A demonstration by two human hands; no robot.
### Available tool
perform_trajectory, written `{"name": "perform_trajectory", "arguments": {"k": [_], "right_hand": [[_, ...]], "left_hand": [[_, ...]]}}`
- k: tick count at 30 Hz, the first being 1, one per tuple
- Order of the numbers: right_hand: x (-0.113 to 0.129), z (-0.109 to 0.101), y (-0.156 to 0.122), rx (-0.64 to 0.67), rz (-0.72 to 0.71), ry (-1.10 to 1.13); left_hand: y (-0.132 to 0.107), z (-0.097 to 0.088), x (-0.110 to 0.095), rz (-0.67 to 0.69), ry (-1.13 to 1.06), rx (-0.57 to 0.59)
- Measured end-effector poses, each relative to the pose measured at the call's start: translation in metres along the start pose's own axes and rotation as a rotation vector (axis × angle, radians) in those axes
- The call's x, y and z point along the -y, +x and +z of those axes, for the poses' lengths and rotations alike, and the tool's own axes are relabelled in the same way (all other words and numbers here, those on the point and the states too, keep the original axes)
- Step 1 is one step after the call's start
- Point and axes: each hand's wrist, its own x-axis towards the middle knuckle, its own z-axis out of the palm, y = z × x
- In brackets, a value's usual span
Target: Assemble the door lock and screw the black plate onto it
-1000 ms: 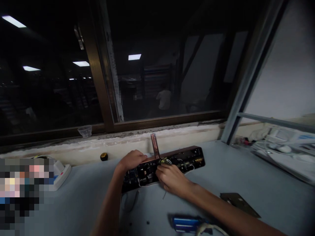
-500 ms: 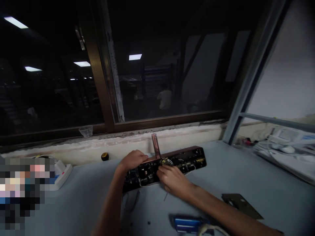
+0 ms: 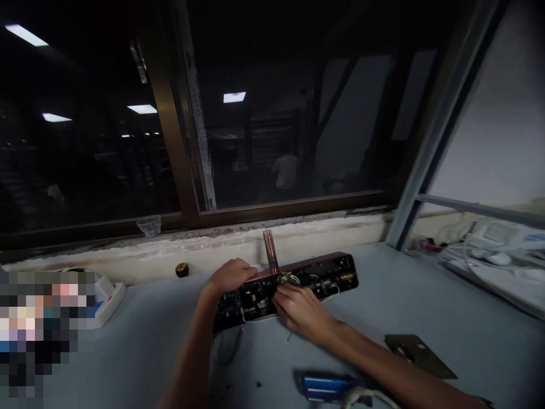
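A long black housing (image 3: 315,271) lies on the grey table, its open side facing me, with wires and electronic parts inside. From its far edge a copper-coloured tube (image 3: 270,251) sticks up, slightly tilted. My left hand (image 3: 232,275) grips the upper edge of the housing on the left, thumb and fingers over the rim. At the middle, my right hand (image 3: 304,312) reaches into the housing, fingers pinched together near some white wires (image 3: 293,278). Whatever sits between those fingertips is hidden. A thin wire (image 3: 290,336) pokes out below the right hand.
A blue cylindrical object (image 3: 326,389) with a pale cord lies near the front edge. To the right is a dark flat plate (image 3: 419,355). A power strip (image 3: 108,304) and a gold-and-black knob (image 3: 182,269) are on the left. A clear cup (image 3: 149,226) stands on the sill.
Almost nothing differs: my right hand has shifted very slightly within the housing. The left hand keeps its grip and the housing stays in place.
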Motion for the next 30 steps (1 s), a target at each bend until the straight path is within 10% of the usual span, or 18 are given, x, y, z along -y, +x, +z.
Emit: {"name": "perform_trajectory", "arguments": {"k": [30], "right_hand": [[0.002, -0.001, 0.003, 0.012, -0.016, -0.049]], "left_hand": [[-0.001, 0.000, -0.001, -0.026, -0.009, 0.003]]}}
